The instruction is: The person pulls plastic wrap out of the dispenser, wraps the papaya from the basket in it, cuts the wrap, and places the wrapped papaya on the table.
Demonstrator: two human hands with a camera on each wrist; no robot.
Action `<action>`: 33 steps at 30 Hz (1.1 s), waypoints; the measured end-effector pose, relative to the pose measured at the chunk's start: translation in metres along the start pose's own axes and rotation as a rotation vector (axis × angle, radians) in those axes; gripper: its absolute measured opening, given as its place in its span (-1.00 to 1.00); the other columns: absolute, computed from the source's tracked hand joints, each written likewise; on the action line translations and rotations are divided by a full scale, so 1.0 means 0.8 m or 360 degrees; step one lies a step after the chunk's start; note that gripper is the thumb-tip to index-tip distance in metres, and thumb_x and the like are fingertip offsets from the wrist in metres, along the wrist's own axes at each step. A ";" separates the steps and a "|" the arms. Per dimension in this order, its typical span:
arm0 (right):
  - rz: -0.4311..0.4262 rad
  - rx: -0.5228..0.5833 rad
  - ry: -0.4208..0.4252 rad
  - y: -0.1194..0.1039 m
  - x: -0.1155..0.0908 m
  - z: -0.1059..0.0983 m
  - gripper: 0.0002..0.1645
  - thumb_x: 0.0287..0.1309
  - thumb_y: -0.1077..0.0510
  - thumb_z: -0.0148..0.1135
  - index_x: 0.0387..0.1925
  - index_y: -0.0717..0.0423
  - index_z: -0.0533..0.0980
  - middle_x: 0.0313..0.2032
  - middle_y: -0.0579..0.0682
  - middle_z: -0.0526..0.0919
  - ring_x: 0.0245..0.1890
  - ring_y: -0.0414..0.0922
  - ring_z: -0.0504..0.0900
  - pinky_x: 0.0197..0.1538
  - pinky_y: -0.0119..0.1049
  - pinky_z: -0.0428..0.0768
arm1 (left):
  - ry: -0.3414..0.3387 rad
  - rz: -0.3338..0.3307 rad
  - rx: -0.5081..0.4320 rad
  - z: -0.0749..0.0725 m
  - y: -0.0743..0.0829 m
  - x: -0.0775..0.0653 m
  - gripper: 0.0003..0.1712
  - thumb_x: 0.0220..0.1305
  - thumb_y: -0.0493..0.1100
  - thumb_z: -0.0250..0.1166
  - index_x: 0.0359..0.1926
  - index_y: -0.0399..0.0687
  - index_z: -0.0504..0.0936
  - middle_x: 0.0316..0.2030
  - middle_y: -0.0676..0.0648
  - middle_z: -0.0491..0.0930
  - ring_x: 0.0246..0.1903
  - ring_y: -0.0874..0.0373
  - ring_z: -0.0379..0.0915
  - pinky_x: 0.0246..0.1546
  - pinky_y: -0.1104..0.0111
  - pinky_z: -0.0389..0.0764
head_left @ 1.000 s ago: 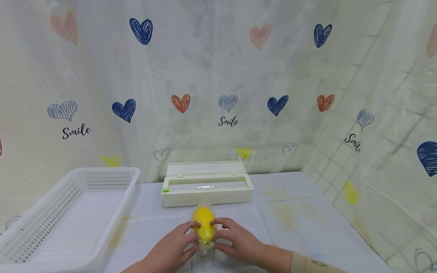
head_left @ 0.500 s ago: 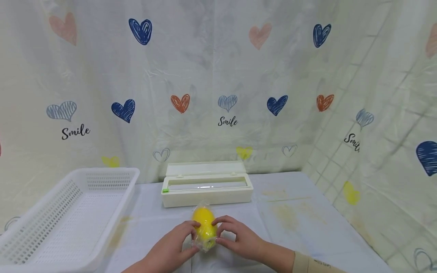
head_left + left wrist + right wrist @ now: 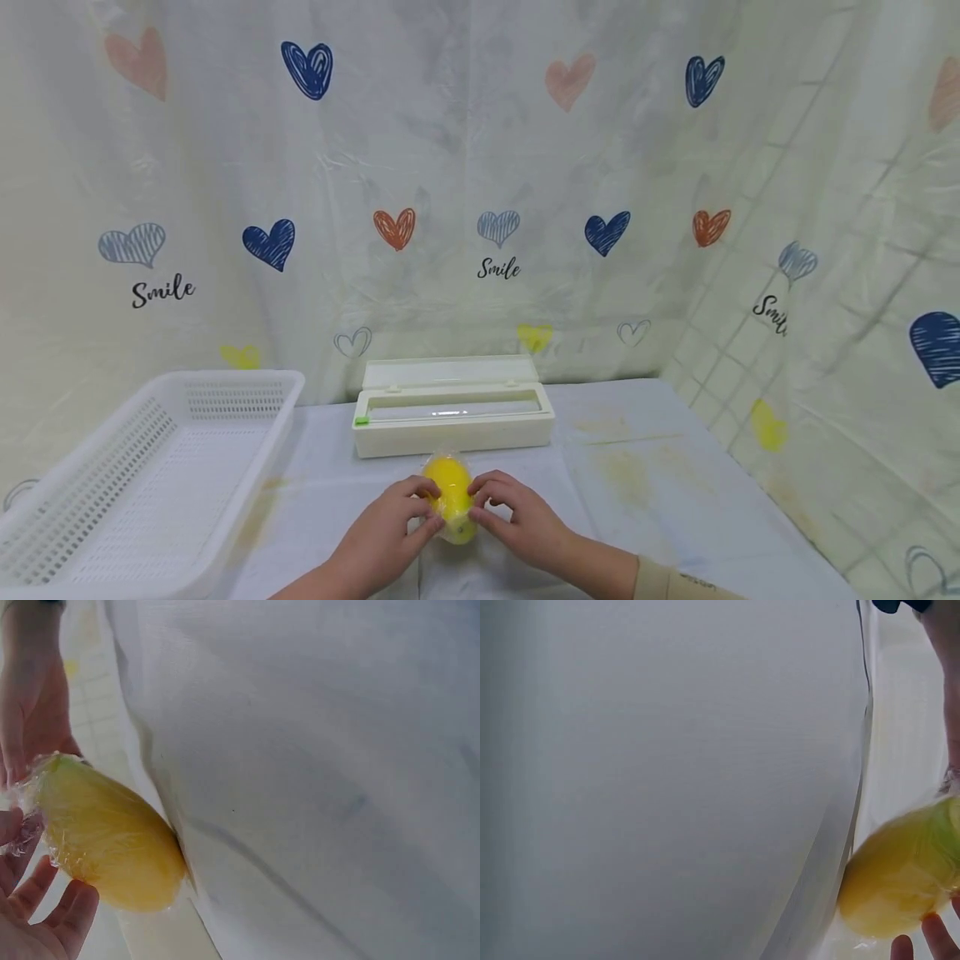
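Observation:
A yellow mango (image 3: 448,477), greenish at its near end, lies on the white cloth in the head view, wrapped in clear cling film (image 3: 28,829). My left hand (image 3: 384,535) holds its left side, fingers curled against it and the thumb at the film near the close end. From the other side my right hand (image 3: 525,523) grips it in the same way, with thumb and forefinger bent in. In the left wrist view, loose film is bunched by the left thumb. Only some fingertips (image 3: 934,935) of the right hand show under the mango in the right wrist view.
Just behind the mango stands a white cling film dispenser (image 3: 453,433), lid raised, with a roll (image 3: 457,409) inside. A white perforated plastic basket (image 3: 217,467) is at the left. A curtain printed with hearts (image 3: 420,125) hangs behind the table (image 3: 637,517).
Both hands stay at the mango while their fingers shift along its sides. The loose film at its near end has been drawn in, and the greenish end now shows more plainly.

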State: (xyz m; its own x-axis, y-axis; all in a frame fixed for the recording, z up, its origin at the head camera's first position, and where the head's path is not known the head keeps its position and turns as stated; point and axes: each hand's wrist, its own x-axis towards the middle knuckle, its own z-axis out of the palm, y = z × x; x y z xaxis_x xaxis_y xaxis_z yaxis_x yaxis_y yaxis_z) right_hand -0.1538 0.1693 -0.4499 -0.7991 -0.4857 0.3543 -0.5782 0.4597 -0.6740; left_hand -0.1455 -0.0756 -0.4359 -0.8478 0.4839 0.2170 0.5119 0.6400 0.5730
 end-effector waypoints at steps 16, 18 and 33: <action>0.0035 0.0041 0.0109 0.006 0.003 0.000 -0.83 0.30 -0.03 0.27 -0.40 -0.13 0.53 -0.10 -0.13 0.66 -0.05 -0.15 0.60 -0.04 -0.14 0.63 | 0.0038 -0.0026 -0.0287 -0.003 -0.012 0.008 -0.56 0.14 0.25 0.41 -0.12 0.21 0.45 -0.02 0.18 0.43 0.05 0.13 0.42 0.07 0.08 0.55; 0.0037 0.0043 0.0083 0.008 0.002 0.000 -0.84 0.30 -0.05 0.27 -0.38 -0.15 0.53 -0.09 -0.15 0.66 -0.04 -0.16 0.60 -0.02 -0.15 0.62 | 0.0017 -0.0054 -0.0296 -0.003 -0.015 0.010 -0.55 0.16 0.26 0.39 -0.08 0.22 0.49 0.09 0.12 0.42 0.13 0.07 0.40 0.09 0.02 0.53; 0.0098 0.0173 0.0071 0.013 0.007 -0.001 -0.87 0.28 0.01 0.31 -0.37 -0.08 0.60 -0.13 -0.13 0.63 -0.10 -0.19 0.56 -0.09 -0.27 0.64 | -0.0138 -0.0203 -0.0456 0.000 -0.026 0.035 -0.63 0.21 0.18 0.39 -0.03 0.22 0.57 0.28 -0.10 0.34 0.24 -0.11 0.31 0.05 0.05 0.58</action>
State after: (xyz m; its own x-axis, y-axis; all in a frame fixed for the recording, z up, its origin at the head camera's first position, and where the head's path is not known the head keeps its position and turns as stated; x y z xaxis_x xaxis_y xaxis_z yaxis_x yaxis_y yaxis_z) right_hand -0.1645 0.1718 -0.4543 -0.8406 -0.4243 0.3367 -0.5083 0.4032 -0.7610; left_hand -0.1797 -0.0755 -0.4416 -0.8815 0.4673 0.0681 0.3320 0.5108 0.7930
